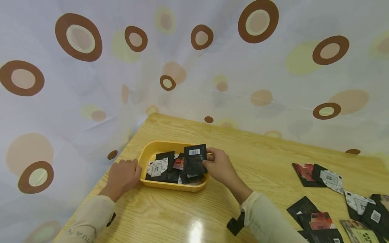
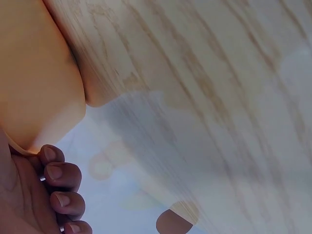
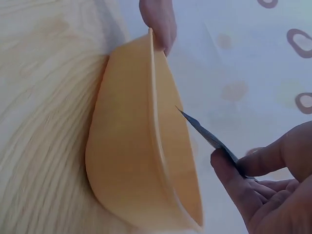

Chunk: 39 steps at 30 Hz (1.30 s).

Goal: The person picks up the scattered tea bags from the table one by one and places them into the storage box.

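Note:
A yellow plastic tub [image 1: 173,185] stands on the table with several black sachets in it, one bearing a white patterned label [image 1: 158,167]. My left hand [image 1: 124,173] grips the tub's left rim; its curled fingers show beside the tub wall in the left wrist view. Between thumb and fingers, my right hand [image 1: 220,165] pinches a flat black sachet [image 1: 195,162] over the tub's right end. The sachet's barcode side faces me in the head view. Edge-on, the same sachet [image 3: 207,135] shows above the tub's opening in the right wrist view.
On the right of the wooden table [image 1: 252,209] lie more sachets: a red and black one [image 1: 305,172], a white-labelled one [image 1: 331,179] and several overlapping ones near the front. A patterned cloth [image 1: 194,67] hangs behind the table and along its left side.

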{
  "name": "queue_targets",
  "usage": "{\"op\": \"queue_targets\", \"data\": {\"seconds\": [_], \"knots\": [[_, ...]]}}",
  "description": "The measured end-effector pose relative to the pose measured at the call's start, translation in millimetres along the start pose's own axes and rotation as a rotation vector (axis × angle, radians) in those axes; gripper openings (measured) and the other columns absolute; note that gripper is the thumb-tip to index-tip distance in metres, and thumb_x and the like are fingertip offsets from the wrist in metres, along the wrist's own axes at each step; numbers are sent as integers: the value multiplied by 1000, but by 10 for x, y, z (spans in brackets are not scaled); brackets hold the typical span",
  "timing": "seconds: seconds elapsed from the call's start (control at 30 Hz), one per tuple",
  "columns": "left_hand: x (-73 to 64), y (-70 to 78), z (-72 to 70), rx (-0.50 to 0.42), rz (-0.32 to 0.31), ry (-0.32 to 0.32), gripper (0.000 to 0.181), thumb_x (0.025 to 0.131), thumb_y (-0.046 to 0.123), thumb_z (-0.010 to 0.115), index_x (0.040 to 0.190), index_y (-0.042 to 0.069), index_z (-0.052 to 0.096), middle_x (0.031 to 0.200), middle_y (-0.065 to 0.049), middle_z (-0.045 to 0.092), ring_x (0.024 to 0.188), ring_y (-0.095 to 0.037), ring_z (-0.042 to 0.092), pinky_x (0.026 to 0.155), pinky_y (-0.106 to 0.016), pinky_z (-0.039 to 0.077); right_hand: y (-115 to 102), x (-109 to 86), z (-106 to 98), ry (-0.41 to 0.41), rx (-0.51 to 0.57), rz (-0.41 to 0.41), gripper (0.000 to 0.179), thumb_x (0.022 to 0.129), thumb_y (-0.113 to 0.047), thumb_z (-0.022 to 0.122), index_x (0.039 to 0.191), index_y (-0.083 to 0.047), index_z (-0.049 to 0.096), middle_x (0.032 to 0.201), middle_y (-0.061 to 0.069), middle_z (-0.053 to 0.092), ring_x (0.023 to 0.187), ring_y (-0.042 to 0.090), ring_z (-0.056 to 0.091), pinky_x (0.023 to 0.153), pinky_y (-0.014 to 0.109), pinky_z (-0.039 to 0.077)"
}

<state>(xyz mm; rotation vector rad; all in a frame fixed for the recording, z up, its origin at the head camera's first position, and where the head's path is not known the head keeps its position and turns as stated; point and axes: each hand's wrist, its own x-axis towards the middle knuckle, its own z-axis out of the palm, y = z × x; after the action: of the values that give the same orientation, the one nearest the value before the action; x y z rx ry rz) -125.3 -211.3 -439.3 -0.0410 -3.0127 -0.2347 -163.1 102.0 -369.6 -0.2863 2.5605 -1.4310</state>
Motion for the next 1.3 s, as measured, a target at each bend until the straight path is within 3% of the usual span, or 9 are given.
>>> {"op": "queue_targets", "data": {"seconds": [0.1, 0.2, 0.3, 0.37, 0.5, 0.63, 0.9, 1.07, 1.3], "knots": [[1, 13, 25, 8, -9, -33, 31, 99, 19, 36, 72, 12, 47, 64, -5, 47, 64, -25, 47, 63, -41, 40, -3, 124, 202, -62, 56, 23, 35, 93, 3, 56, 128, 6, 60, 65, 1, 56, 62, 11, 58, 56, 25, 47], [-5, 19, 38, 11, -14, -53, 30, 99, 19, 36, 73, 12, 47, 65, -5, 48, 65, -25, 48, 64, -42, 40, 39, 167, 352, -162, 95, 14, 38, 92, 6, 53, 130, 9, 57, 66, 3, 50, 55, 12, 42, 49, 24, 36], [-4, 28, 35, 3, -6, -51, 31, 99, 19, 35, 72, 12, 47, 65, -4, 48, 65, -24, 47, 63, -41, 40, 92, 150, 407, -259, 95, -17, 50, 93, 8, 50, 142, 9, 45, 109, 18, 67, 76, 17, 60, 59, 26, 50], [5, 37, 30, -4, 1, -53, 31, 99, 19, 35, 72, 12, 46, 64, -4, 46, 64, -24, 46, 63, -40, 39, 131, 99, 351, -296, 76, -43, 61, 94, 7, 48, 153, 5, 30, 142, 25, 54, 109, 28, 66, 79, 34, 58], [12, 39, 5, -12, 5, -66, 31, 99, 19, 34, 71, 13, 44, 64, -4, 45, 65, -24, 46, 63, -40, 38, 216, -64, -3, -285, -20, -145, 63, 97, 3, 47, 155, 6, 23, 149, 28, 45, 136, 42, 50, 104, 49, 49], [17, 25, -23, -9, 14, -62, 32, 99, 19, 33, 71, 13, 44, 65, -4, 46, 67, -25, 48, 64, -42, 39, 360, -317, -571, -221, -133, -213, 58, 100, -3, 51, 152, 8, 29, 145, 30, 49, 130, 44, 53, 101, 49, 51], [-22, -51, -88, -2, 30, -62, 31, 99, 19, 33, 71, 12, 44, 65, -4, 47, 67, -27, 49, 64, -43, 39, 954, -973, -1544, -62, -395, -159, 46, 94, -2, 62, 138, 4, 52, 135, 26, 58, 117, 40, 61, 82, 35, 58], [-80, -100, -109, -8, 19, -72, 30, 99, 20, 34, 73, 12, 45, 68, -5, 50, 69, -29, 53, 65, -46, 42, 1347, -1349, -1962, -57, -571, 4, 42, 91, -6, 67, 131, 3, 58, 129, 25, 62, 107, 37, 64, 72, 28, 58], [-65, -103, -87, -31, 29, -74, 32, 100, 20, 32, 71, 13, 44, 64, -3, 47, 65, -25, 48, 61, -42, 37, 1692, -1674, -2225, -103, -713, 206, 42, 87, -7, 70, 124, 8, 60, 118, 30, 63, 97, 42, 66, 73, 49, 56]]}}
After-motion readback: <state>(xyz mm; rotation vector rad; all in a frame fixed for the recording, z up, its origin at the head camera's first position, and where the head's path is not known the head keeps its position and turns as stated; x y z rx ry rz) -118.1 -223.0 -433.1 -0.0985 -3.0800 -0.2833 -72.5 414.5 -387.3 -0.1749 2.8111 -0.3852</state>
